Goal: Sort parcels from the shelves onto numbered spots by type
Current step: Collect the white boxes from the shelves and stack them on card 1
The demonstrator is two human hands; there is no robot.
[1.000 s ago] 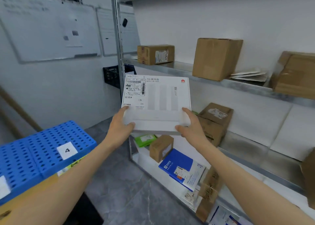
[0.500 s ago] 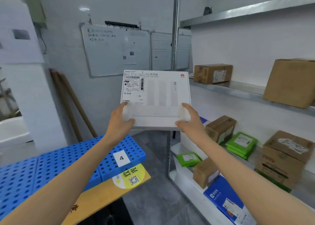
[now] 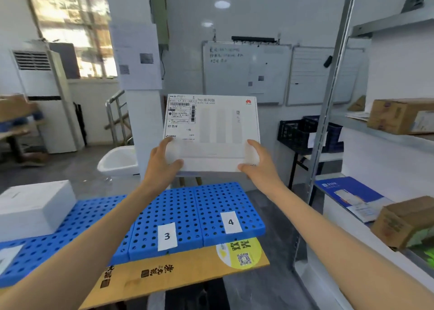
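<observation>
You hold the white box upright above the far edge of the blue mat. Your left hand and right hand each clamp a lower corner, grip closed, thumbs in front. This likely leaves the shipping label readable for choosing spot 3 or spot 4.

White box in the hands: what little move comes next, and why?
Probably lower the white box toward the blue tray. The left hand and right hand grip it up in the air, and spot 3 and spot 4 lie bare below. Which spot fits, I cannot tell.
</observation>
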